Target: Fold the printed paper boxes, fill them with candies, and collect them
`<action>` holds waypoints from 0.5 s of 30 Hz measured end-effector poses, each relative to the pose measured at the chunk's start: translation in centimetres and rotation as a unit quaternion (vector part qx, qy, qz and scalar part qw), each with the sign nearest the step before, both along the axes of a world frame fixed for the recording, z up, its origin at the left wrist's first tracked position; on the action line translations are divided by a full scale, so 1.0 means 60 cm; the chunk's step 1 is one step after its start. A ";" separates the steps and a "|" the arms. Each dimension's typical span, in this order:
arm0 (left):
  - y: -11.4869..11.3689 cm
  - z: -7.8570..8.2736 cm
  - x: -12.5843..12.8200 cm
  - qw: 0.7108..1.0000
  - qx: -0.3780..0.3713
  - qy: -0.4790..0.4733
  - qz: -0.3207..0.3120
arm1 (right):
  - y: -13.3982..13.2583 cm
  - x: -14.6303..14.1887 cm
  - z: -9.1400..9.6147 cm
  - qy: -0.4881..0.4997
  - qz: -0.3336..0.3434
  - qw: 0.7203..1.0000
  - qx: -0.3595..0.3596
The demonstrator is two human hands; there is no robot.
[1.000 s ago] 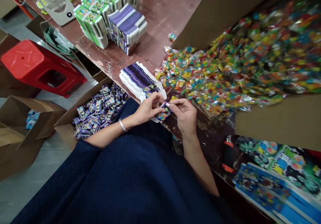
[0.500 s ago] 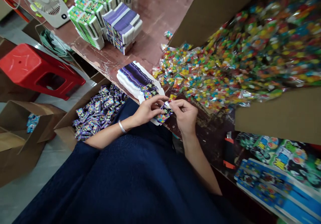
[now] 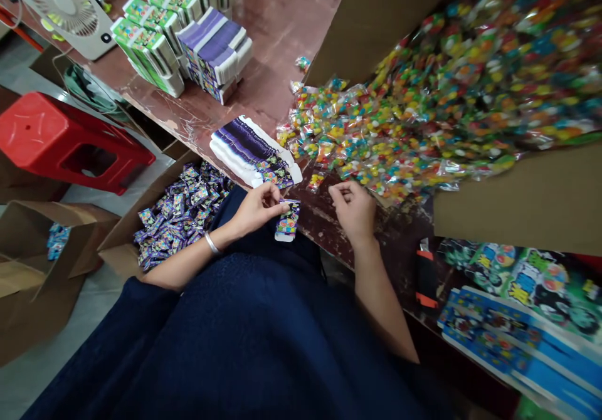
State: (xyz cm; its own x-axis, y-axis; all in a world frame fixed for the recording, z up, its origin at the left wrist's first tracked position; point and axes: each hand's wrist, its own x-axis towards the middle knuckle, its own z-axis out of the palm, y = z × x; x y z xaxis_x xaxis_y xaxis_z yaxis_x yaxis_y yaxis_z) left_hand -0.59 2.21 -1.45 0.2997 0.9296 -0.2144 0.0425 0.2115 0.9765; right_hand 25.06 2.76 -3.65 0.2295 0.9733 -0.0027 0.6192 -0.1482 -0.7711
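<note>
Box (image 3: 287, 220): small, purple, colourfully printed, white-edged.

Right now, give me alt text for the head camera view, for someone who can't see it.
The left hand holds a small purple printed carton at the edge of the table, while the right hand, fingers curled, is beside a pile of clear candy packets spilling from a cardboard box. A stack of flat purple cartons lies nearby.

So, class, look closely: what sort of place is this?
Probably a small packing workshop: a heap of sweet packets spills from a carton, flat printed boxes lie stacked on the table, and the left hand holds a small box.
</note>
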 end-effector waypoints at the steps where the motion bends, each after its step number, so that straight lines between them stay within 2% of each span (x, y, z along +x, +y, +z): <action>1: 0.002 0.001 -0.003 1.000 -0.006 0.000 0.015 | 0.012 -0.003 -0.004 -0.033 0.016 0.999 -0.008; 4: 0.006 0.007 -0.010 0.997 -0.052 -0.043 0.037 | 0.044 -0.028 -0.014 -0.121 0.037 0.992 -0.003; 8: 0.010 0.011 -0.019 0.991 -0.098 -0.090 0.002 | 0.065 -0.045 -0.024 -0.168 0.059 0.984 0.007; 10: 0.011 0.008 -0.024 0.992 -0.091 -0.084 -0.016 | 0.063 -0.039 -0.026 -0.127 0.071 0.989 -0.008; 12: 0.012 0.002 -0.027 0.997 -0.057 -0.055 -0.018 | 0.053 -0.031 -0.020 -0.034 0.058 0.998 -0.014; 15: 0.009 -0.008 -0.022 1.000 -0.002 0.009 -0.027 | 0.031 -0.031 0.013 0.129 -0.017 0.990 0.061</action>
State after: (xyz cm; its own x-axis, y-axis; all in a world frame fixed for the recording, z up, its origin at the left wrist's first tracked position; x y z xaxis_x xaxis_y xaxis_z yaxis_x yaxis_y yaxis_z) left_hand -1.91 2.77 -1.90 0.3447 0.9117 -0.2233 0.0711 0.2119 0.9747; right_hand 23.20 4.61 -2.85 0.2689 0.9618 0.0511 0.3962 -0.0621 -0.9161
